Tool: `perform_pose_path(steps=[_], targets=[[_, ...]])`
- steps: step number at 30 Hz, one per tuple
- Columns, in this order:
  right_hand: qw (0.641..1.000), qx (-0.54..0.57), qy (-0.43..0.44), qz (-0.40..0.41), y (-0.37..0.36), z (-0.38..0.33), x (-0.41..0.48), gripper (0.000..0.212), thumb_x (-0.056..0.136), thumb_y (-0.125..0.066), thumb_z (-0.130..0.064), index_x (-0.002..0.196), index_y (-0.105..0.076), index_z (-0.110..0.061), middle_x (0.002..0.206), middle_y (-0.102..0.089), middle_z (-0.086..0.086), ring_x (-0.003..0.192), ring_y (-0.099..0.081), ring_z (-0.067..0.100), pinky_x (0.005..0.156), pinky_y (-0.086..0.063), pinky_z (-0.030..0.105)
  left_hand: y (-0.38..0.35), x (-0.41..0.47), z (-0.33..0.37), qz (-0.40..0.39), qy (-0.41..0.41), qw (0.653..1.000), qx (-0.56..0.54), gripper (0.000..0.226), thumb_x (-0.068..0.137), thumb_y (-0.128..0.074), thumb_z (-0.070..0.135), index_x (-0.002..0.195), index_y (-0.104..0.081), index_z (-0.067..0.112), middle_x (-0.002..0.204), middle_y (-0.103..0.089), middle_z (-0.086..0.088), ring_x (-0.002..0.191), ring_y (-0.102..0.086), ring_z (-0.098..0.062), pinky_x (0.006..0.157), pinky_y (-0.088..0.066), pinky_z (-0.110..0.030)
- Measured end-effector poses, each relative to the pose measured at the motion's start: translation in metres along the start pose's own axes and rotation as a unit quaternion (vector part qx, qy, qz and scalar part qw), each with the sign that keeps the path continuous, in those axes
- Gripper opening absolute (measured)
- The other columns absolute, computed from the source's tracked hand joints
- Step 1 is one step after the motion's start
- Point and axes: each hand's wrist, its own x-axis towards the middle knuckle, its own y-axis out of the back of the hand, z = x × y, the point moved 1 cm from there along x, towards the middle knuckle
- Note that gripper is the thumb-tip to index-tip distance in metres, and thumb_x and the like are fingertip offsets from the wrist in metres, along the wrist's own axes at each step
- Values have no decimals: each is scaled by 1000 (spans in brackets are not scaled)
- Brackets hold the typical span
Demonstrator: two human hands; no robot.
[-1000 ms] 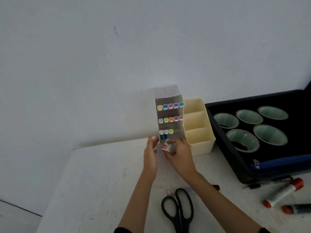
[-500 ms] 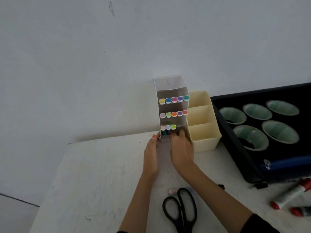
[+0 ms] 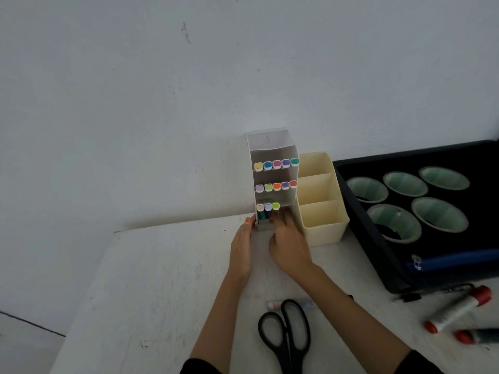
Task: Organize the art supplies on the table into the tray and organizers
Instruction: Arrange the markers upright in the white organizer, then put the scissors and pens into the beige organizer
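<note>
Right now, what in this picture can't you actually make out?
- Right hand: fingertips reach into the marker organizer's bottom shelf, hiding anything held.
- Scissors: blades cut off by the bottom edge.
- Small tube: partly under the scissors, label too small.
- Dark marker: blurred, cut by the right edge.

Beyond the hands, a plain white wall [image 3: 189, 90] with a small dark scuff mark [image 3: 185, 32] high up. Under the hands, a white counter [image 3: 151, 279], its surface scratched and speckled, back edge meeting the wall. Down and far to the left of the hands, a pale strip of floor [image 3: 24, 346] crossed by a thin dark line.
</note>
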Motion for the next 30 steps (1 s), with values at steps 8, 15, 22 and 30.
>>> perform_pose_path(steps=[8,15,22,30], targets=[[993,117,-3,14,48,3,-54,32,91,-50,-6,120,-57,-17,121,-57,1,105,-53,11,83,-41,18,0,-51,38,75,68,994,47,36,92,-48,15,128,-54,14,127,-55,-3,117,-50,-18,103,-41,-38],[978,206,-40,18,59,21,-123,21,87,-56,-3,100,-65,-17,97,-64,2,80,-57,11,68,-42,10,-2,-125,40,135,35,989,57,25,91,-50,12,111,-64,18,109,-63,1,101,-58,-13,86,-46,-28],[958,259,-123,-1,63,37,-163,22,87,-63,-17,108,-59,-12,100,-62,9,84,-58,16,60,-41,12,-12,-192,29,202,17,978,53,22,90,-51,6,101,-68,13,102,-68,-3,96,-62,-13,85,-48,-22],[914,328,-216,-98,56,25,-189,71,75,-76,-32,131,-36,-14,93,-65,10,83,-66,23,80,-56,41,-29,-237,24,276,19,961,23,25,88,-48,3,96,-68,15,94,-69,4,80,-59,1,67,-45,-7]])
